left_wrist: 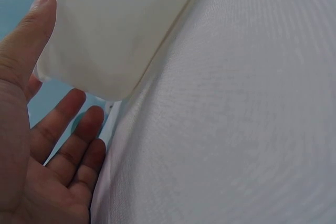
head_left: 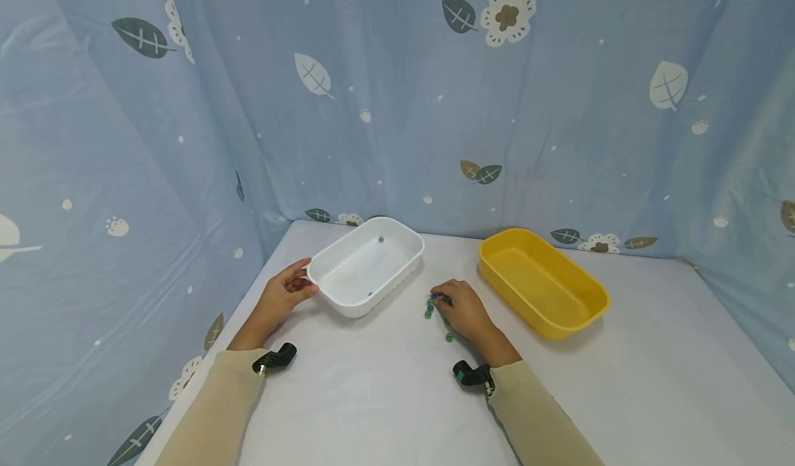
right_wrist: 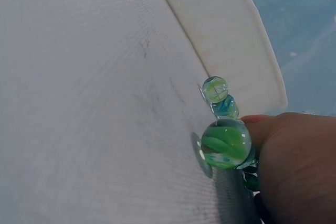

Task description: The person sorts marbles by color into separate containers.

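A white plastic basin (head_left: 338,307) stands at the left of the table, with a marble (head_left: 381,239) at its far end and another small marble near its front edge. My left hand (head_left: 282,300) holds the basin's left end, thumb and forefinger at the rim; the other fingers (left_wrist: 86,121) spread loosely below it. To the basin's right, several green and blue glass marbles (right_wrist: 227,144) lie close together on the table. My right hand (head_left: 462,307) is over them, thumb and forefinger pinching a blue marble (head_left: 433,296). In the right wrist view its fingertips are mostly hidden.
A yellow plastic basin (head_left: 528,314) stands on the table to the right of my right hand. A white cloth (head_left: 373,397) covers the table. Blue patterned curtains (head_left: 397,107) hang behind and at the sides.
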The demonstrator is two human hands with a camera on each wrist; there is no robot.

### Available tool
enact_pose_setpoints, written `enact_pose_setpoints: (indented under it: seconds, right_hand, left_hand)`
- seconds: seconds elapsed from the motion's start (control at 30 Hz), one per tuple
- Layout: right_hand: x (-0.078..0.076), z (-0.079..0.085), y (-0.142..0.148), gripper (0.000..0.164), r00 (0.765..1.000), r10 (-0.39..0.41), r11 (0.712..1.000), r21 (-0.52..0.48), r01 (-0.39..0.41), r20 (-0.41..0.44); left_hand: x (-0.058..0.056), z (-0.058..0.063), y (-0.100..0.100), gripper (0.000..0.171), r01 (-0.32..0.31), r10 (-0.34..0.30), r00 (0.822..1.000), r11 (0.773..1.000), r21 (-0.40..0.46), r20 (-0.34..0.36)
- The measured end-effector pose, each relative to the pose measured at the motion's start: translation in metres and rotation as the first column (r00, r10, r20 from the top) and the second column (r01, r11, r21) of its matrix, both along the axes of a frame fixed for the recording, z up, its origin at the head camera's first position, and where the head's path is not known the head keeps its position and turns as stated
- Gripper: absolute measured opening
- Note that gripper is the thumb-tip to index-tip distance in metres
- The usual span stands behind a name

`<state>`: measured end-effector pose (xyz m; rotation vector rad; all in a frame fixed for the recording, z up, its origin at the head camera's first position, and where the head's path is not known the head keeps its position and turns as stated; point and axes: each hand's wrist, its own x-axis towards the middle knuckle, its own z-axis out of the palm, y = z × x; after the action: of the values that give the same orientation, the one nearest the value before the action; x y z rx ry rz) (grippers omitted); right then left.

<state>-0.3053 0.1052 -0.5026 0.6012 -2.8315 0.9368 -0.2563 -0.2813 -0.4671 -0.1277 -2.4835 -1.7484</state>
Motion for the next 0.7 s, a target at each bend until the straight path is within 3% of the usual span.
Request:
enact_pose_setpoints:
  seconds: [0.43, 0.7]
  right_hand:
    - [0.003, 0.004, -0.002, 0.023, 0.995, -0.065, 0.991, -0.110, 0.073, 0.070]
    - [0.002, 0.006, -0.003, 0.021, 0.993, -0.089, 0.975, -0.199, 0.103, 0.079]
  left_hand:
    - [-0.001, -0.003, -0.003, 0.075, 0.021, -0.021, 0.999, 1.000, 0.000, -0.028]
    - [-0.015, -0.028, -0.012, 0.078, -0.004, 0.004, 1.000, 1.000, 0.013, -0.018]
